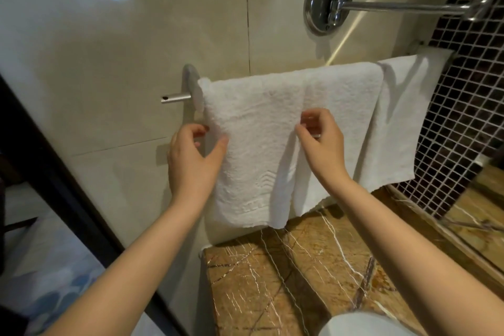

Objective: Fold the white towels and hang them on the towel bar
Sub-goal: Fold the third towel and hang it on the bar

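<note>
A folded white terry towel hangs over the chrome towel bar on the beige tiled wall. A second white towel hangs on the same bar to its right, partly tucked behind the first. My left hand is at the first towel's left edge, thumb on the front and fingers curled behind it. My right hand pinches a vertical fold near the towel's middle with fingertips. Most of the bar is hidden under the towels.
A brown marble counter lies below the towels. A chrome wall mount with a swing arm sticks out above the bar. Dark mosaic tile covers the right wall. A dark door frame runs down the left. A white object sits at the bottom edge.
</note>
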Action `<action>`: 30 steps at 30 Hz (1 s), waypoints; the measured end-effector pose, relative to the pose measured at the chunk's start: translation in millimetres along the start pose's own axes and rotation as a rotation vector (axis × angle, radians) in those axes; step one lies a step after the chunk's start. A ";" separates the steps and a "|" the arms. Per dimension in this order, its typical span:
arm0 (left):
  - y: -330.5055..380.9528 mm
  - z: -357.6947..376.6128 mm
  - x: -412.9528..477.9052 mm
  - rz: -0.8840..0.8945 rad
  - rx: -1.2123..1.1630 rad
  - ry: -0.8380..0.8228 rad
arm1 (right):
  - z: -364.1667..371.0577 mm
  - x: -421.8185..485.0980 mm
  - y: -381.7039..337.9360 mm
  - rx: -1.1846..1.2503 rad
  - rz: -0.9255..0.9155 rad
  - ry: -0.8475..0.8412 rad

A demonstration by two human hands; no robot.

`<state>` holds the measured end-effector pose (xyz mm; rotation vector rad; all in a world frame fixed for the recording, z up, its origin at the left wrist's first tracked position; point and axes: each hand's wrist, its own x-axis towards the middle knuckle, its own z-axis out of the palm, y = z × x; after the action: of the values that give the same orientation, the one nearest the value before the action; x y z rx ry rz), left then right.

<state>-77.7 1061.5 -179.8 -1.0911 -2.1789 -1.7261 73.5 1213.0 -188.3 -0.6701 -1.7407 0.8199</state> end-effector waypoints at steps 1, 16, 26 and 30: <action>-3.0 3.3 3.0 -0.038 -0.032 -0.014 | 0.9 0.5 2.6 0.046 0.033 -0.010; -2.5 25.4 26.1 -0.143 -0.435 -0.106 | 21.0 28.5 4.9 0.530 0.291 -0.194; 0.9 30.7 26.9 -0.116 -0.347 -0.089 | 18.9 35.5 13.4 0.425 0.254 -0.086; -10.3 26.6 25.8 -0.122 -0.346 -0.071 | 18.8 30.0 20.3 0.469 0.288 -0.128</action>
<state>-94.6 1095.9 -182.7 -1.1255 -2.0749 -2.2139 47.8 1244.6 -191.3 -0.5605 -1.4987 1.4422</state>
